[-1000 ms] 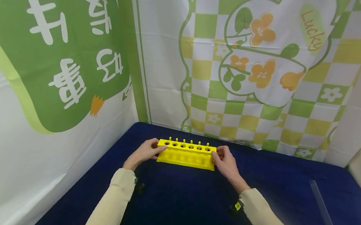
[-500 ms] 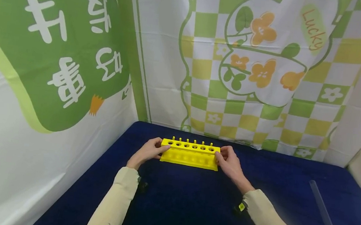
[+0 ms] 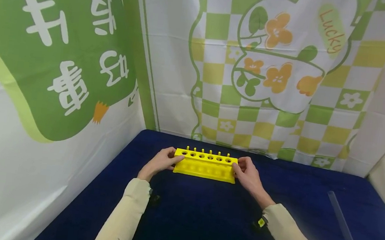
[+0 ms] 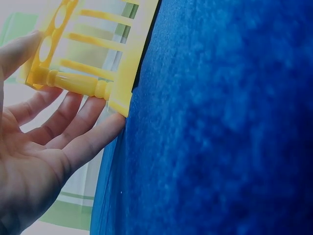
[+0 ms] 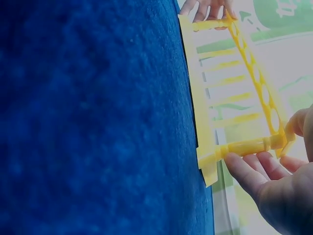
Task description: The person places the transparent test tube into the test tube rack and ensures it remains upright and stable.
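Observation:
A yellow test tube rack [image 3: 205,169] stands near the far side of the blue table, with a row of round holes along its top and short pegs behind. My left hand [image 3: 160,163] grips its left end, thumb on the top bar. In the left wrist view, the fingers [image 4: 88,117] of that hand lie along the end post and reach down to the base. At the opposite end, my right hand [image 3: 248,176] holds the rack the same way. The right wrist view shows its fingers [image 5: 252,171] against the turned end post.
A clear test tube [image 3: 342,223] lies on the blue cloth [image 3: 297,193] to the right, away from the hands. Printed curtains [image 3: 211,110] hang close behind the table and along its left side.
Both hands have shifted the rack a little to the right, keeping their hold on its ends. The test tube on the cloth has stayed put.

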`<state>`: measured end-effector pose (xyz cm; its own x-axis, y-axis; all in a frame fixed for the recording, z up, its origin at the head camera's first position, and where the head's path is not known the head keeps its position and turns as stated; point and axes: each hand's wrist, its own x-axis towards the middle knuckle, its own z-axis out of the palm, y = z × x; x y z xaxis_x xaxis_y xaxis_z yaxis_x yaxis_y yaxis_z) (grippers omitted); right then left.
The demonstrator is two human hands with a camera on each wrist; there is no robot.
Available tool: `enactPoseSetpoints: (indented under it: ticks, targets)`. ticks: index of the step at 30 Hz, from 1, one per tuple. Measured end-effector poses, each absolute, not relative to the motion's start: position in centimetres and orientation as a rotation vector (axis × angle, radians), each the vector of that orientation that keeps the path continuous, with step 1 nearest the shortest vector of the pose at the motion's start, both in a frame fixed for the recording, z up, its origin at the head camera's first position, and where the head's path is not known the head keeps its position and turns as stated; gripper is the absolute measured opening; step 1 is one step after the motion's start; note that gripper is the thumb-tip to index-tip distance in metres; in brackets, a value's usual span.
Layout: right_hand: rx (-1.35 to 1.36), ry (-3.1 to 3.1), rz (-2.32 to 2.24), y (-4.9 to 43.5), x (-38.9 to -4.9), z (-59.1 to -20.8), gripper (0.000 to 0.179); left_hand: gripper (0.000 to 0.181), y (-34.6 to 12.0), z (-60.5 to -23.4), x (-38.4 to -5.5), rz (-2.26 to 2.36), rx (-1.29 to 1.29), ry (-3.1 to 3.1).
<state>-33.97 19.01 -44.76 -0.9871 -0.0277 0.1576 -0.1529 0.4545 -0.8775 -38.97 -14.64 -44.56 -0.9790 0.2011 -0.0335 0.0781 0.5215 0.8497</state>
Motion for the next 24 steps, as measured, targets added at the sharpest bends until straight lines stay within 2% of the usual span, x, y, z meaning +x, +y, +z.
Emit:
enactPoseSetpoints:
  ticks: [24]
  targets:
    - [0.09,-2.626,1.492,21.8,-33.6,-44.5,0.046,0.054,-11.8,-44.4,-39.3,1.441,0.301,2.621]
